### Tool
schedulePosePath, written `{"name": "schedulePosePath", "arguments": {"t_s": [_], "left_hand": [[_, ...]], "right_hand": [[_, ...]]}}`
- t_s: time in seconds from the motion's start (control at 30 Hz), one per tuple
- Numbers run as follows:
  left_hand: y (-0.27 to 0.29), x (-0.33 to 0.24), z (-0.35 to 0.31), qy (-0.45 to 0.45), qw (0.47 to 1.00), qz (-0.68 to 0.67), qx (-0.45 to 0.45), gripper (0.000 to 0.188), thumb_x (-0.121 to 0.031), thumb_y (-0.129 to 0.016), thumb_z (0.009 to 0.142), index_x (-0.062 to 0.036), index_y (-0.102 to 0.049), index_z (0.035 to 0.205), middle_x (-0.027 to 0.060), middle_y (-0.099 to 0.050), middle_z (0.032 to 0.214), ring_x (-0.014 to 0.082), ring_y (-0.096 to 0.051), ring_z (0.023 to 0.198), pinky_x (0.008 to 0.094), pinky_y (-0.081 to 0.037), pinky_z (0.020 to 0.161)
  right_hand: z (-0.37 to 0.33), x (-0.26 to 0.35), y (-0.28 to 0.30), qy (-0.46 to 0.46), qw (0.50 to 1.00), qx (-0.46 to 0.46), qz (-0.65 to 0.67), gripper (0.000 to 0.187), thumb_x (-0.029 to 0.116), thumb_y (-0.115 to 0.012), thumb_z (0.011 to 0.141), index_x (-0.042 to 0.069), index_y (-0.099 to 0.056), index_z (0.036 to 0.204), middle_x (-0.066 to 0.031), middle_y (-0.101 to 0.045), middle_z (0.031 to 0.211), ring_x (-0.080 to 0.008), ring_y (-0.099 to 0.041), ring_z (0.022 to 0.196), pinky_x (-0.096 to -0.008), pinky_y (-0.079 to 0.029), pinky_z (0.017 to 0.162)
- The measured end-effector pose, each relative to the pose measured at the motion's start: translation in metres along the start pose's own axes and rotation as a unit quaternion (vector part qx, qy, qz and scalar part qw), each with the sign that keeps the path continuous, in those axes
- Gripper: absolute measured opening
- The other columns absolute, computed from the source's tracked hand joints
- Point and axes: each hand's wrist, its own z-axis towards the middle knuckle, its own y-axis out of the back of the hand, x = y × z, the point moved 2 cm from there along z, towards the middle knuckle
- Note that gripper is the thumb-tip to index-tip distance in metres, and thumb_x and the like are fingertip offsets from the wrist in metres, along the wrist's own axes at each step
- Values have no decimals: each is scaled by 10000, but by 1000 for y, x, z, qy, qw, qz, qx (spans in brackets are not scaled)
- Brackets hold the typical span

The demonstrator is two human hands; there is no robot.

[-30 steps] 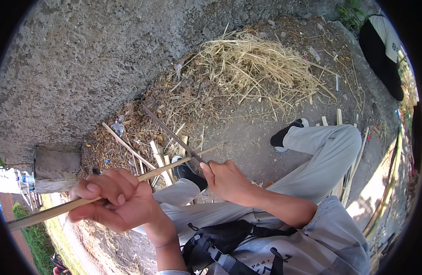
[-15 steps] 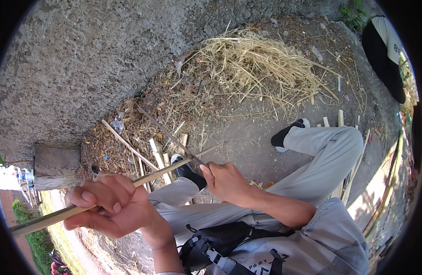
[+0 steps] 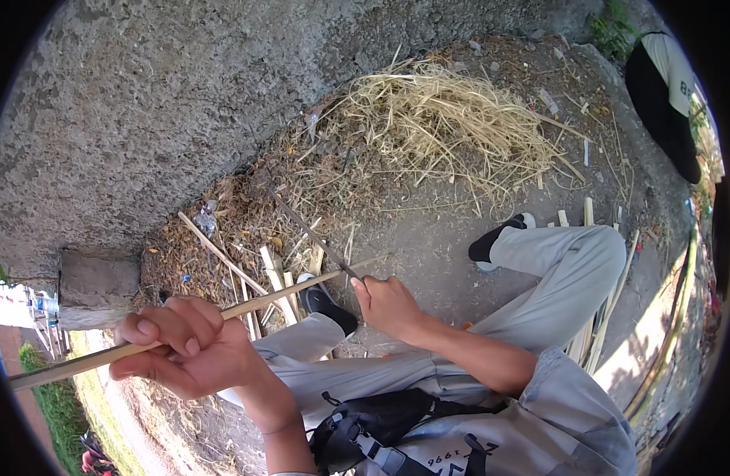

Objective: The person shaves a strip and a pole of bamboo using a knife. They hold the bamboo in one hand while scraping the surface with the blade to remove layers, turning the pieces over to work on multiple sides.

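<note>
My left hand [image 3: 192,349] is closed around a long split bamboo strip [image 3: 258,303], which slants from the lower left up to a thin tip near the middle of the view. In my closed right hand [image 3: 390,309] is a knife with a long, narrow dark blade [image 3: 309,232]. Its handle is hidden by my fingers. Close to my right thumb, the blade crosses the strip near its thin end. Both hands are held above my legs in light grey trousers [image 3: 532,305].
A heap of pale bamboo shavings [image 3: 452,119] lies ahead on the dirt. Cut bamboo pieces [image 3: 214,246] rest by my left foot, and more stand beyond my right leg. A rough concrete wall [image 3: 159,103] rises at the left. Another person's dark-clothed leg [image 3: 658,103] shows at upper right.
The blade has shifted right and now crosses the strip nearer its thin tip. My left hand and the strip have moved slightly; both hands keep their hold.
</note>
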Motion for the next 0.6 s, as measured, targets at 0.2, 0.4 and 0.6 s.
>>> {"name": "schedulePosePath", "arguments": {"t_s": [0.2, 0.4, 0.6], "left_hand": [[6, -6, -6, 14, 1000, -19, 10, 517, -523, -336, 1065, -51, -525, 974, -19, -340, 558, 55, -218, 404, 224, -168, 326], [3, -7, -5, 8, 998, -42, 38, 544, -528, -335, 1064, -31, -543, 988, -6, -368, 559, 63, -225, 401, 231, -182, 336], [4, -7, -4, 24, 997, -57, 47, 538, -519, -349, 1066, -24, -544, 989, 1, -383, 566, 63, -233, 407, 241, -190, 373]], "right_hand": [[-8, -17, -10, 30, 999, 23, 29, 410, 247, -512, 1022, -22, -566, 717, -252, -553, 544, -480, -572, 513, -543, -452, 495], [-4, -50, -19, -43, 998, 33, -22, 434, 294, -470, 1033, -38, -634, 807, -297, -606, 618, -500, -632, 611, -561, -523, 577], [0, -84, -35, -72, 994, 63, -47, 448, 304, -464, 1035, -43, -640, 813, -317, -613, 652, -521, -630, 640, -577, -526, 610]]}}
